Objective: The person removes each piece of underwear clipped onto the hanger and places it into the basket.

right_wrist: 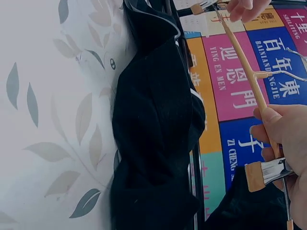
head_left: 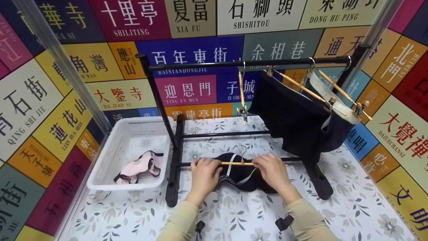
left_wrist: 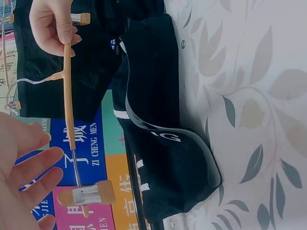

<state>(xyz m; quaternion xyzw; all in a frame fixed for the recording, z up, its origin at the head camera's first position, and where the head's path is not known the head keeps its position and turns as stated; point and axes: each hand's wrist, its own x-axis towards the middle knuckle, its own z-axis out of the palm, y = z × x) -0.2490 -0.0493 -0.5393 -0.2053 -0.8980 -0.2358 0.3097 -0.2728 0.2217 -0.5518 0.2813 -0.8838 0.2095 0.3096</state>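
A wooden clip hanger [head_left: 236, 163] with a metal hook is held level above the tabletop. My right hand [head_left: 272, 169] pinches its bar beside one clip [right_wrist: 259, 176]. At the other end is my left hand [head_left: 206, 172]; in the left wrist view its fingers are spread and loosely bent beside the bar and the clip [left_wrist: 88, 193], without gripping. Beneath the hanger a black garment [left_wrist: 156, 120] with grey edging and white lettering lies bunched on the tabletop; its exact kind is unclear. Neither visible clip has cloth in it.
A black rack [head_left: 214, 65] stands behind the hands. From its rail hang a bare clip hanger [head_left: 241, 90] and dark garments [head_left: 291, 113] on clip hangers at right. A white basket [head_left: 97, 177] at left holds a pink garment [head_left: 138, 167] with black trim. Printed panels surround the leaf-patterned tabletop [head_left: 127, 214].
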